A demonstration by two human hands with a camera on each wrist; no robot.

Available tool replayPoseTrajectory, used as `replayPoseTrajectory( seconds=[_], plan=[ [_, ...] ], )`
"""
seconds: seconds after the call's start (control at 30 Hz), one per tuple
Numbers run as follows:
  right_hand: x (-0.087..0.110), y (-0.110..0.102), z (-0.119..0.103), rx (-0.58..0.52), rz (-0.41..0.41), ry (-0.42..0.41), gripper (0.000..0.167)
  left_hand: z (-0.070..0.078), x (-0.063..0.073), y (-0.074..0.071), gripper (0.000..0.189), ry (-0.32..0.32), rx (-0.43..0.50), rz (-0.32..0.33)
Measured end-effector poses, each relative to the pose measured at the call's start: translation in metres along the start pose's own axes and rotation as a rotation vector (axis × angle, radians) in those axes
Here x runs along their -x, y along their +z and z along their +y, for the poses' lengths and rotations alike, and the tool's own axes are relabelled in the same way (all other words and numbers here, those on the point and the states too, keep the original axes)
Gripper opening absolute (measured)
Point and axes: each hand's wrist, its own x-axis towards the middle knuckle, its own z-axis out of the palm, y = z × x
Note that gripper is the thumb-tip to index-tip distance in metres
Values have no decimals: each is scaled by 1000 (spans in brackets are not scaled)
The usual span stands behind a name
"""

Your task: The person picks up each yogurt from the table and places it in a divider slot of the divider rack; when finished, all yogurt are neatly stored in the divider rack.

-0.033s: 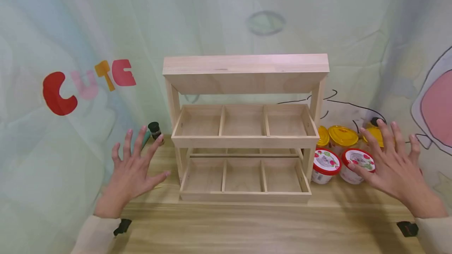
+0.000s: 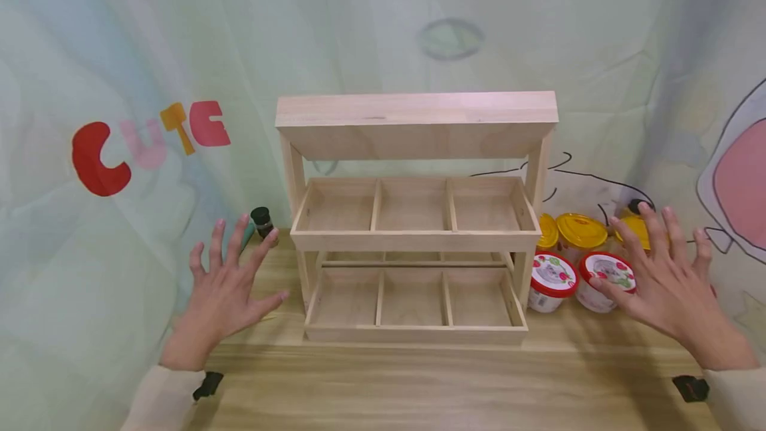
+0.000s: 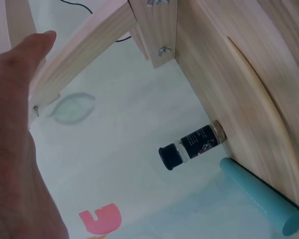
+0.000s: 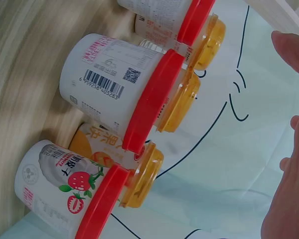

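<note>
Between the hands stands a two-tier wooden rack (image 2: 415, 241), its upper tray (image 2: 413, 205) and lower tray (image 2: 413, 298) each split into three bare compartments. My left hand (image 2: 224, 301) hovers on the rack's left with fingers spread, holding nothing. Nearest to it is a small spice bottle (image 3: 199, 142) with a black cap. On the other side my right hand (image 2: 670, 285), also spread and holding nothing, overlaps a group of tubs in the head view. White tubs (image 4: 119, 89) with red lids stand in front of jars (image 4: 107, 144) with yellow lids.
A teal cylinder (image 3: 261, 196) lies on the wooden table (image 2: 419, 384) by the left wall, near a thin curved wooden strip (image 3: 269, 107). A dark-capped container (image 2: 639, 206) is partly hidden behind the right fingers. Printed cloth (image 2: 371, 25) hangs behind and on both sides.
</note>
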Motion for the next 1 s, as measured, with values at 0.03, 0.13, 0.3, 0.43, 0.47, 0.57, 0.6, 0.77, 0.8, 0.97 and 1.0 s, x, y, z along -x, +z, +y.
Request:
replayPoseTrajectory(
  seconds=[0.03, 0.13, 0.3, 0.43, 0.47, 0.57, 0.6, 0.77, 0.8, 0.97, 1.0],
  plan=[
    [0, 0, 0, -2, 2, -1, 104, 0, 0, 0, 100, 3, -3, -1],
    [1, 2, 0, -12, 12, -2, 103, 2, -1, 1, 101, 12, -10, 2],
    [2, 5, -1, -32, 21, 19, 100, 6, 0, 5, 101, 28, -2, 6],
    [4, 7, -2, -50, -12, 54, 102, 7, 2, 9, 101, 23, 15, -17],
    [4, 7, -3, -58, -14, 57, 103, 7, 3, 10, 101, 16, 18, -29],
    [4, 10, -6, -92, -20, 56, 110, 10, 5, 12, 101, -2, 38, -71],
    [4, 11, -7, -112, -20, 52, 112, 11, 5, 12, 102, -7, 46, -84],
    [3, 19, -13, -238, -64, 38, 118, 17, 7, 16, 113, -22, 72, -121],
    [3, 21, -15, -263, -75, 34, 118, 18, 7, 18, 115, -25, 72, -120],
    [1, 34, -22, -340, -100, 18, 119, 21, 9, 24, 116, -37, 115, -108],
    [1, 37, -24, -351, -104, 16, 119, 21, 10, 26, 116, -43, 129, -110]
  ],
)
